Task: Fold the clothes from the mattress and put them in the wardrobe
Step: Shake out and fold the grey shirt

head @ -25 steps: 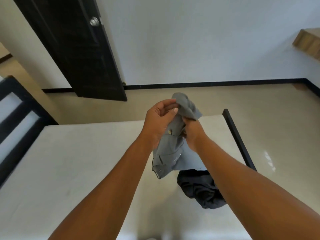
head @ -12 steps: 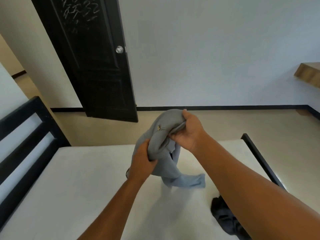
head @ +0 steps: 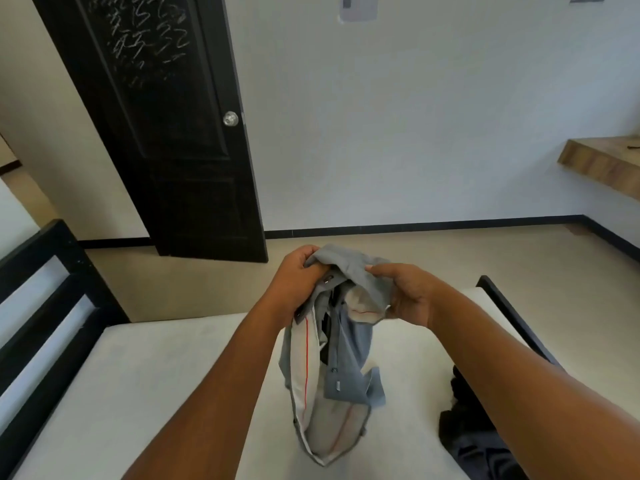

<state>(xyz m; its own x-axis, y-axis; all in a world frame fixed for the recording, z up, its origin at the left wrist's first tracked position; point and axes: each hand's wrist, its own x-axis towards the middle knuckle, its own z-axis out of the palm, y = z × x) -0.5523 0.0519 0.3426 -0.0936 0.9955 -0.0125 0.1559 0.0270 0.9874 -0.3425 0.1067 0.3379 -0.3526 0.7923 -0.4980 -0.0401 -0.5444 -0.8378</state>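
I hold a limp grey cloth garment (head: 349, 341) up over the white smooth mattress (head: 156, 375).
My left hand (head: 298, 285) and right hand (head: 408, 296) grip its bunched top edge, fingers (head: 306, 256) curled into the cloth. The rest hangs partly inside out, showing pale lining, a thin red seam and small buttons. A crumpled dark garment (head: 464, 431) lies on the mattress to the right, partly hidden by my right forearm. A black bed frame (head: 41, 306) flanks the mattress, with a black panelled door (head: 173, 133) and a wooden shelf (head: 602, 161) beyond.
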